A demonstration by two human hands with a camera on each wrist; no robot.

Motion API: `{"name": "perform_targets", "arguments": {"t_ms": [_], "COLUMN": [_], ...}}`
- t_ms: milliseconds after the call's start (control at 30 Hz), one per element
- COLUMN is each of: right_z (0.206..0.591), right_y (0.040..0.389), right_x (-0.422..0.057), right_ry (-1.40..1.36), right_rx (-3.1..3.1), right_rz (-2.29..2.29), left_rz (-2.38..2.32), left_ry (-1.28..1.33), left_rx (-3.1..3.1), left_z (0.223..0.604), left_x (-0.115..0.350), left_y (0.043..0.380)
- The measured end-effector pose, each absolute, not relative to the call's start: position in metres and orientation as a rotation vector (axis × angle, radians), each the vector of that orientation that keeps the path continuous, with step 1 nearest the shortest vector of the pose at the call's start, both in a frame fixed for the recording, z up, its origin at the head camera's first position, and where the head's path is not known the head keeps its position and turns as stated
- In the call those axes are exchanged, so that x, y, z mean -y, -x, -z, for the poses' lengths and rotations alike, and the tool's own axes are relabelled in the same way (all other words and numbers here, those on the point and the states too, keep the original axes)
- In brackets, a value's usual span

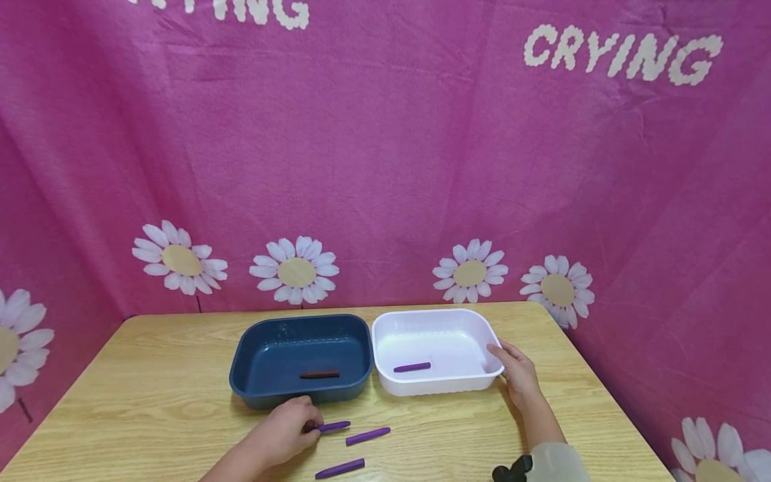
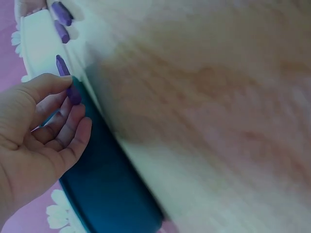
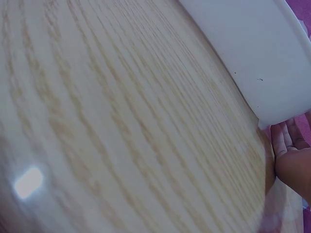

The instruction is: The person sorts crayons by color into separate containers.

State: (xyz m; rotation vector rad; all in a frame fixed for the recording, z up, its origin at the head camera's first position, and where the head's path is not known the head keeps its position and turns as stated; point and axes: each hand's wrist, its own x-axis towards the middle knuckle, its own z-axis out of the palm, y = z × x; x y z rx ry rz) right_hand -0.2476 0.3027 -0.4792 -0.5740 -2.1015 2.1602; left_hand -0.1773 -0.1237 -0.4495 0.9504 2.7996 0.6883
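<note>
My left hand (image 1: 288, 432) pinches a purple crayon (image 1: 334, 426) between thumb and fingers, just in front of the dark blue bin (image 1: 289, 399). In the left wrist view the crayon (image 2: 74, 94) sticks out past both sides of the thumb tip. My right hand (image 1: 521, 376) grips the right end of the white bin (image 1: 436, 387), thumb over the rim and fingers outside. A purple crayon (image 1: 412, 367) lies in the white bin, and a brown crayon (image 1: 320, 375) in the blue one. Two more purple crayons, one nearer (image 1: 340, 468) and one farther (image 1: 368, 436), lie on the table.
Both bins stand side by side near the back of the wooden table (image 1: 150, 375). Behind and around it hangs a pink cloth (image 1: 385, 167) printed with daisies and lettering. A black object (image 1: 512, 470) is by the right sleeve (image 1: 557, 462).
</note>
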Motion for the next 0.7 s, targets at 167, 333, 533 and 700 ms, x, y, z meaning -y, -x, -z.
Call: {"name": "perform_targets", "arguments": {"t_ms": [167,333,533,700], "right_z": [0.478,0.479,0.481,0.479], "right_y": [0.247,0.247,0.247,0.247], "right_x": [-0.302,-0.303,-0.303,-0.302], "right_ry": [0.573,0.563,0.564,0.564], "right_rx": [2.098,2.073,2.035,2.069], "right_rz": [-2.164,-2.176,-2.185,-2.173], "left_rz": [-0.730,-0.760,-0.765,-0.790], "left_ry": [-0.950,-0.948,-0.932,-0.944], "left_rx": [-2.788,-2.777,-2.794,-2.817], "left_z": [0.438,0.427,0.415,0.405], "left_x": [0.121,0.115,0.108,0.104], "left_y": [0.174,0.175,0.176,0.180]}}
